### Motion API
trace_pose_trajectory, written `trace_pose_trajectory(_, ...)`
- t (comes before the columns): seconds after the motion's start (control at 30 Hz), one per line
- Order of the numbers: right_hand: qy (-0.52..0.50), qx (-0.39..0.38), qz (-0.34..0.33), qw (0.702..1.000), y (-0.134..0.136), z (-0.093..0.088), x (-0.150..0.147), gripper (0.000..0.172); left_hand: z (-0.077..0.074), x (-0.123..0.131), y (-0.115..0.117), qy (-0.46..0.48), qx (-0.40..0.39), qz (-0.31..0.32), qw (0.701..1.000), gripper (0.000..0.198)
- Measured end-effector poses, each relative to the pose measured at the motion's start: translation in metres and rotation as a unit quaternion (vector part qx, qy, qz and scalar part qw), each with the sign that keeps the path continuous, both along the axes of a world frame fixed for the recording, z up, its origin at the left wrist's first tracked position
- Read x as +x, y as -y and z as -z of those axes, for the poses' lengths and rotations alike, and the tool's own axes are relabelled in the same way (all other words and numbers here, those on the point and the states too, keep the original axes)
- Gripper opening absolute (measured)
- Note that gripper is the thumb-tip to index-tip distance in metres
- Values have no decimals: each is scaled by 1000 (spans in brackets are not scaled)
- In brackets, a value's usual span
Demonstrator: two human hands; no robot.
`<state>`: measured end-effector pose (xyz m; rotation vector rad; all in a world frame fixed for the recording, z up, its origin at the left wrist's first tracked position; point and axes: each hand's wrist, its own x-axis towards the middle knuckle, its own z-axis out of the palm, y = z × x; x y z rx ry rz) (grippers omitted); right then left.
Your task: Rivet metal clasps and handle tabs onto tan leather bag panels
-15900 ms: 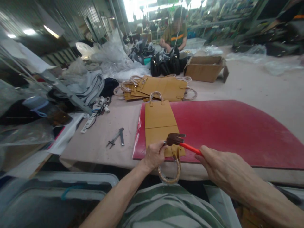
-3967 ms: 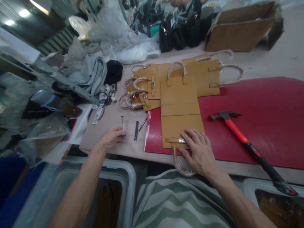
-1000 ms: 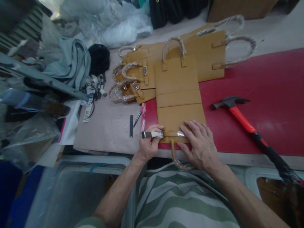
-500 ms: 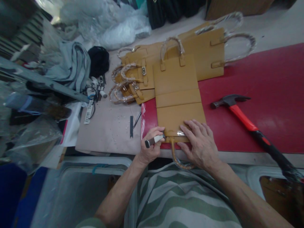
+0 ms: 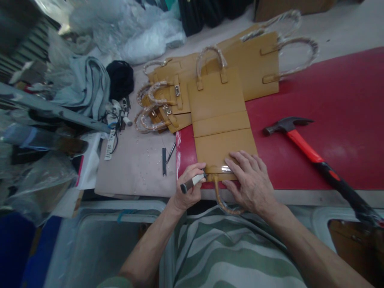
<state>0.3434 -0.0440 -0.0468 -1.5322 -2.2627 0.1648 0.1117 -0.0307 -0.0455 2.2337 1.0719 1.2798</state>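
Note:
A tan leather bag panel (image 5: 220,104) lies unfolded on the red mat, one handle at its far end and another handle (image 5: 220,198) hanging over the near edge. My left hand (image 5: 190,186) is closed round a short tool (image 5: 192,183) with a pale and dark handle, at the panel's near left corner. Its working tip is too small to make out. My right hand (image 5: 250,178) lies flat with fingers spread on the panel's near right part. Beside those fingertips shows a shiny metal plate (image 5: 226,169), partly covered.
A claw hammer (image 5: 306,148) lies on the red mat (image 5: 330,104) to the right. Tan bags (image 5: 171,94) with wrapped handles are piled behind. A black strip (image 5: 164,162) and a thin metal tool (image 5: 171,153) lie left. Plastic bins (image 5: 120,208) stand below the table edge.
The view has shifted slightly, moving the table's things a little left in the picture. Both hands stay at about the same places on the panel, the tool still in the left.

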Motion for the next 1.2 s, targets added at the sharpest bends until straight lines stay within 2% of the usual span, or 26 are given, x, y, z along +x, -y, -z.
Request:
trace_pose_trajectory(0.23,-5,6,0,1000,-1,-1,1,50,4,0,1,24,10,-5,1000,12)
trace_pose_trajectory(0.6,-11,2,1,1000,-1,-1,-1,51,8,1,2,63,-28,-19,997,12)
trace_pose_trajectory(0.83,-12,-1,2,1000,0,0,0,51,7,2,2,26,16,-14,999,11)
trace_pose_trajectory(1.2,-13,11,5,1000,-1,0,-1,51,9,4,1,74,3,-2,997,15)
